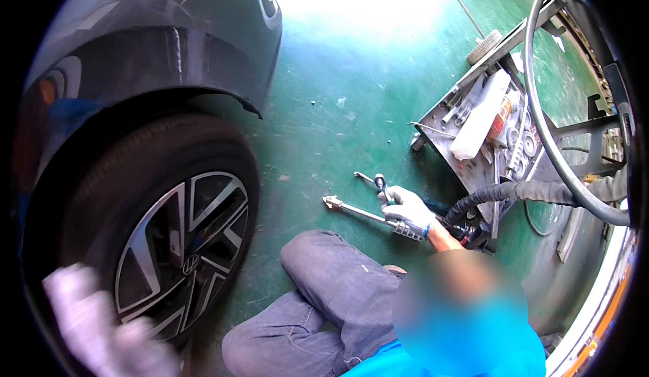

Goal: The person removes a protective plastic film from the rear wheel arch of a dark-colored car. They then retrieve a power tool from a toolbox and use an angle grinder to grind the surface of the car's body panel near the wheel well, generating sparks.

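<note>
My right hand (pixel 407 211), in a white glove, reaches out low over the green floor. Its fingers close round a ratchet wrench (pixel 380 184), whose round head sticks out past the fingertips. Just beyond lies a short metal rod (pixel 364 176), possibly part of the same tool. Below that hand, a long steel bar (pixel 362 213) with an arrow-shaped end lies on the floor. My gloved left hand (pixel 101 323) is smeared by motion at the lower left, in front of the car wheel (pixel 189 263); what its fingers do cannot be made out.
A dark grey car body (pixel 203 46) arches over the wheel on the left. At right stands a metal cart (pixel 466 174) with loose parts and a white package (pixel 481 117). A thick hose (pixel 520 193) and a grey cable (pixel 534 73) hang beside it. My bent legs (pixel 338 275) rest on the floor.
</note>
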Available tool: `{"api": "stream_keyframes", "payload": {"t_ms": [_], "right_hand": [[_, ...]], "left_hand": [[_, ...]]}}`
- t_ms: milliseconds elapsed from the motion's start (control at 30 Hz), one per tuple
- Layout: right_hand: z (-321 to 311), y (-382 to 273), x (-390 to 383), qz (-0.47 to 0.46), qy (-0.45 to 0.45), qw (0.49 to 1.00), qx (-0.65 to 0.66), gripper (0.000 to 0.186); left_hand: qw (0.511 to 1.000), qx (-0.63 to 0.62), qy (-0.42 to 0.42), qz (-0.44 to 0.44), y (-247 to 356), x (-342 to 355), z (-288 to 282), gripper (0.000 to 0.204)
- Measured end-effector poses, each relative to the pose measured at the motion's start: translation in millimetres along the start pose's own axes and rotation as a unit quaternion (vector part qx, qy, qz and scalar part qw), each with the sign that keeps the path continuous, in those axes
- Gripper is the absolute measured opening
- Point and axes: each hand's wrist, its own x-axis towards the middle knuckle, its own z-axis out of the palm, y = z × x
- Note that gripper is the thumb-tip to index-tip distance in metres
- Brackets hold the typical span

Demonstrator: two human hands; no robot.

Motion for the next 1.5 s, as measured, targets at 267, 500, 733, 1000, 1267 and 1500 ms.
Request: {"api": "stream_keyframes", "payload": {"t_ms": [267,500,733,1000,1267,1500], "right_hand": [[71.5,-83.0,-19.5,-0.14,-0.009,0.975,-0.17,0.05],[134.7,-199.8,-47.0,-0.215,-0.049,0.974,-0.043,0.087],[154.3,-277.3,-136.6,-0.139,0.023,0.978,-0.156,0.086],[108.9,-294.4,-192.0,-0.033,0.092,0.949,-0.299,0.038],[-51.2,-40.3,-74.0,0.196,0.19,0.776,-0.568,0.021],[-72.4,52.8,7.2,0.161,0.169,0.719,-0.655,0.018]], "left_hand": [[0.744,-0.551,-0.306,-0.221,81.8,-4.7,191.7,0.086],[0.63,-0.69,-0.185,-0.306,89.8,47.3,200.4,0.049],[0.262,-0.819,-0.183,-0.476,76.2,65.0,141.3,0.035],[0.142,-0.791,-0.158,-0.574,60.1,32.2,-1.7,0.029],[0.142,-0.7,-0.245,-0.655,153.2,-48.8,19.6,0.061],[0.053,-0.655,-0.36,-0.662,222.2,-70.0,61.5,0.047]]}}
